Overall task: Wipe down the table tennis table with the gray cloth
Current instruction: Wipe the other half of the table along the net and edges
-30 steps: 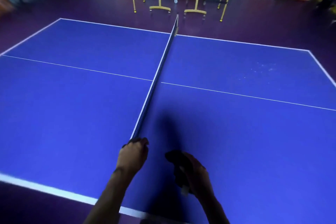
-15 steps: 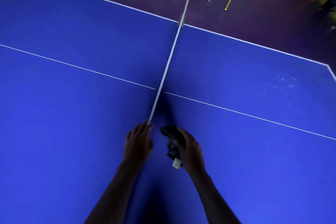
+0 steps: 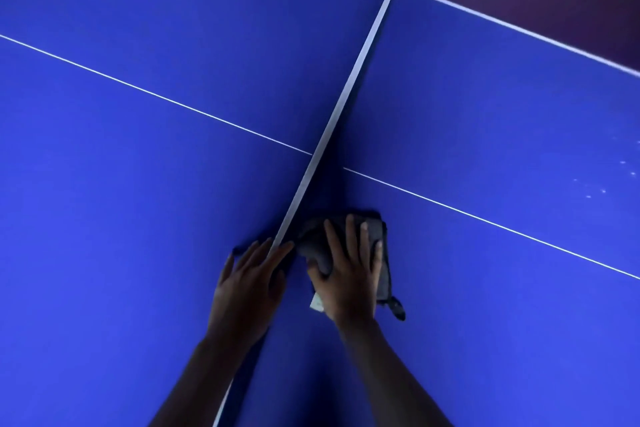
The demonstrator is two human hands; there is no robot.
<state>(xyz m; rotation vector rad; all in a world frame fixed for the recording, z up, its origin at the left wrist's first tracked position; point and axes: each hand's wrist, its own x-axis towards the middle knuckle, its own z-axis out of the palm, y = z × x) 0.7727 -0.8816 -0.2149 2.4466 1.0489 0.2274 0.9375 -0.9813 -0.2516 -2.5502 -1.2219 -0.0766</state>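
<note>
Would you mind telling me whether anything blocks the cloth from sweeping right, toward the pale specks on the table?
Nothing visible does. The right hand presses the gray cloth flat just right of the net, and bare blue table runs from there to the specks. The net lies on the other side, under the left hand.

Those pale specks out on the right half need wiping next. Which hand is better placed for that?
Right. The right hand already presses flat on the gray cloth, on the same side of the net as the specks. The left hand rests at the net, holding no cloth.
</note>
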